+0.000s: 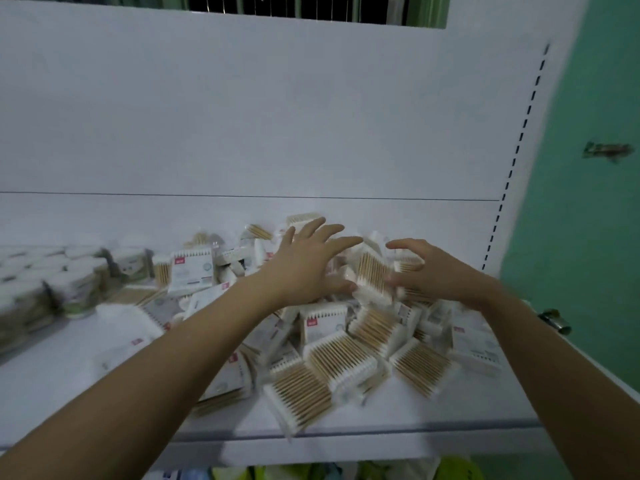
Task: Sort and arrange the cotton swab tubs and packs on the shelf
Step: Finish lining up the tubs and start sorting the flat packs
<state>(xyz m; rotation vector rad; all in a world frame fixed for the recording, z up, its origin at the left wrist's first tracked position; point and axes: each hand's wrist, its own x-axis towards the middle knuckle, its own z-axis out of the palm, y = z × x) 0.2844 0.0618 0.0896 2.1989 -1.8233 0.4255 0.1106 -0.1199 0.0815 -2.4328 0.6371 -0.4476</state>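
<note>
While tubs (74, 271) stand grouped left, both hands, left (304, 265) spread, right (440, 271) half-curled, flank one pack (372, 277); the pile (346, 351) remains unsorted.

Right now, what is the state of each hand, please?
Left hand: open, fingers spread over the pile of packs.
Right hand: fingers curled round an upright pack, holding it.

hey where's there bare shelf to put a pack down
Bare shelf shows front left, between the round tubs and the loose pile of packs. A thin strip runs behind the pile along the back panel. Centre and right are crowded.
</note>
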